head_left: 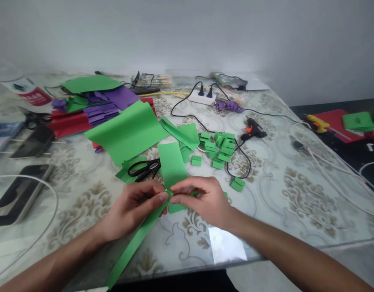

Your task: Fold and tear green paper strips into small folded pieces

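1. Head view: our left hand (pixel 138 207) has thumb and fingers pinched on the upper end of a long, narrow green paper strip (pixel 135 243), the rest trailing down toward us. Our right hand (pixel 205 198) pinches that same end, fingertips nearly together.
2. Back left we've got a white-and-red round tub (pixel 35 96), contents unclear.
3. We're at a glossy white table with brown floral patterns (pixel 275 219), plain grey wall (pixel 181 36) behind.

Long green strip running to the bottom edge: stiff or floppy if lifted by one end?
Probably springy, not limp: the long green strip runs nearly straight out from the left grip. Likely very light, as it looks like thin paper. May crease easily: the small green pieces, seemingly similar paper, hold folds.
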The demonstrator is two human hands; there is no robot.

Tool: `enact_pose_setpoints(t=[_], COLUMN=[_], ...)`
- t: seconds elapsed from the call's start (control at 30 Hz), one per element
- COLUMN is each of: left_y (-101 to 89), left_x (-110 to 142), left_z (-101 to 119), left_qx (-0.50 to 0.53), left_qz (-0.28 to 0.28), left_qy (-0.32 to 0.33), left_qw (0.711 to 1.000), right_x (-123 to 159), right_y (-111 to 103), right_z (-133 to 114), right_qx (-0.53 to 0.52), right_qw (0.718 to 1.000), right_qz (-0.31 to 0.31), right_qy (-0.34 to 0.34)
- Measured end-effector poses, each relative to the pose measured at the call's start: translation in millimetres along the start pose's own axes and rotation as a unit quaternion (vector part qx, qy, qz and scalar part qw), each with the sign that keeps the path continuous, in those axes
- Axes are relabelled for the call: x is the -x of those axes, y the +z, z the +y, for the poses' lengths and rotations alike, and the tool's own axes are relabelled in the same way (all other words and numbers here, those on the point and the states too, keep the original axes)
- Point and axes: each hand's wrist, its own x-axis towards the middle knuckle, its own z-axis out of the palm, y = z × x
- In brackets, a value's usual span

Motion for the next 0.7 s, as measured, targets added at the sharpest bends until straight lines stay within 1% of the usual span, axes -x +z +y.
enact_pose_setpoints(t=[0.13, 0.23, 0.4, 0.57, 0.7], left_y=[-0.6, -0.1, 1.6, 2.2, 3.5], left_x=[-0.2, -0.4, -1.7, -1.2, -1.2], left_z=[-1.9, -2.0, -0.5, -3.4, -5.5], left_qx=[-0.003, -0.015, -0.021, -0.015, 0.007], left_qz=[0.004, -0.003, -0.012, 0.007, 0.009], left_qy=[0.004, 0.011, 0.015, 0.006, -0.006], left_qw=[1.000, 1.000, 1.000, 1.000, 1.000], right_x=[-1.3, -0.9, -1.0, -0.7, -0.8], right_y=[1.9, 3.2, 3.2, 2.0, 2.2], right_z=[-1.7, -5.1, -8.1, -7.7, -7.1], right_qx=[-0.097, -0.140, -0.151, -0.126, -0.110], right_qw=[0.988, 0.975, 0.973, 0.976, 0.978], right_qz=[-0.038, -0.059, -0.070, -0.076, -0.073], right_qy=[0.116, 0.160, 0.161, 0.162, 0.159])
